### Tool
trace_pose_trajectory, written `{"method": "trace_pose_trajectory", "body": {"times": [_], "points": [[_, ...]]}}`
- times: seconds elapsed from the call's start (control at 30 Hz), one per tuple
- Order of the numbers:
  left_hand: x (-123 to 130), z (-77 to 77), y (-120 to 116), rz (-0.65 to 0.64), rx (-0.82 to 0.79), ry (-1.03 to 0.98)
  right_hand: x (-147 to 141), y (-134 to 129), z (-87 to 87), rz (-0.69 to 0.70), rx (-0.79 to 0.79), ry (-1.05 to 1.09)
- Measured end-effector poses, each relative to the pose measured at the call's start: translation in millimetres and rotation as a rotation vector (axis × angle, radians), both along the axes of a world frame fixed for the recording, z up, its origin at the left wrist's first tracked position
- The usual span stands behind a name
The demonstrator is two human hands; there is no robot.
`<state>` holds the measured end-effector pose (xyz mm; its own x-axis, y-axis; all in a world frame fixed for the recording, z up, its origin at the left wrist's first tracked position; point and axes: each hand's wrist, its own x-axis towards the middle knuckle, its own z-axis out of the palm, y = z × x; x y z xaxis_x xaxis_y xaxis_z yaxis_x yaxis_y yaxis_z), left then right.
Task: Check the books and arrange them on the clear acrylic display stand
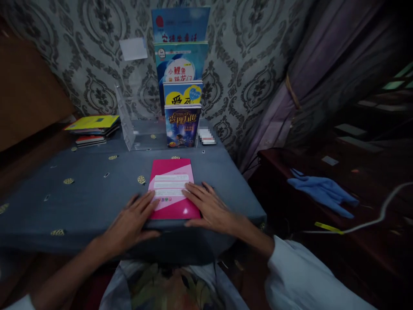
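Observation:
A pink book (172, 185) with white text bands lies flat near the front edge of the cloth-covered table (93, 189). On its left edge rests my left hand (130, 221), fingers extended and the thumb pointing right below the book. My right hand (209, 206) lies over the book's right side, its fingers spread on the cover and the thumb near the front edge. Behind the book, a clear stepped rack (129, 125) holds upright books, with a dark blue one (182, 127) in front and a teal one (180, 62) farther back.
Stacked books with a yellow cover (93, 122) lie at the back left. A small white stack (207, 137) is right of the rack. On the dark red surface at the right are a blue cloth (322, 191) and a white cable (383, 211). A purple curtain (284, 99) hangs nearby.

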<state>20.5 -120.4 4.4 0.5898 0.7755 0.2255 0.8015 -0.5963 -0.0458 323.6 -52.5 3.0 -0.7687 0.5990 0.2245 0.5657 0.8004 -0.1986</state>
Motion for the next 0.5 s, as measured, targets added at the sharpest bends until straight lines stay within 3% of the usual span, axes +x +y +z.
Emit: {"method": "trace_pose_trajectory", "body": {"times": [0.23, 0.5], "points": [[3.1, 0.6, -20.3, -0.052, 0.069, 0.069, 9.6, -24.0, -0.7, 0.043, -0.083, -0.034], [4.0, 19.3, 6.0, -0.066, -0.044, 0.02, 9.0, -17.1, 8.2, 0.038, -0.146, -0.013]]}}
